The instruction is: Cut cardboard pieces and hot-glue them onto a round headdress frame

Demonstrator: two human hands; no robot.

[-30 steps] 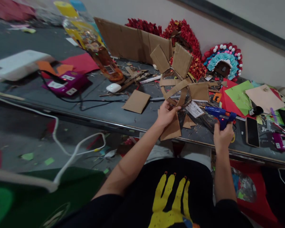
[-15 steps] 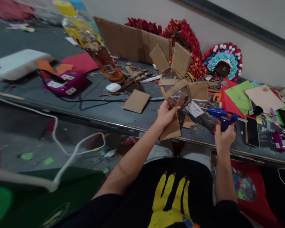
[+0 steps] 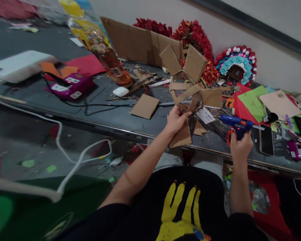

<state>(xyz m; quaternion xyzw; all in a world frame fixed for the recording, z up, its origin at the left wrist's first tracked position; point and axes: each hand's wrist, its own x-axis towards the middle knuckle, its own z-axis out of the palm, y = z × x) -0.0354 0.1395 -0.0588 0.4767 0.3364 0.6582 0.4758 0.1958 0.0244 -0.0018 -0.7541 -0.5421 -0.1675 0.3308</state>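
Observation:
My left hand [image 3: 177,119] is closed on the lower edge of a cardboard ring frame [image 3: 189,93], a hoop of brown strips with rectangular cardboard flaps sticking out around it. Below that hand, one cardboard piece [image 3: 182,135] reaches toward the table's front edge; whether it is joined to the ring I cannot tell. My right hand [image 3: 241,145] grips a blue hot glue gun [image 3: 235,122] with a red trigger and a small red light. The gun's nozzle points left toward the ring, close to a white printed label [image 3: 205,115].
Left stand a tilted-looking bottle [image 3: 110,63] and a purple power strip [image 3: 70,87]. A loose cardboard square [image 3: 144,106] lies nearby. Behind are a cardboard sheet [image 3: 140,42] and a blue-and-red flower arch [image 3: 237,65]. Right are coloured papers [image 3: 253,100] and a phone [image 3: 266,140].
My right hand has moved slightly right with the glue gun, so its nozzle is a little farther from the ring. My left hand keeps its hold on the frame.

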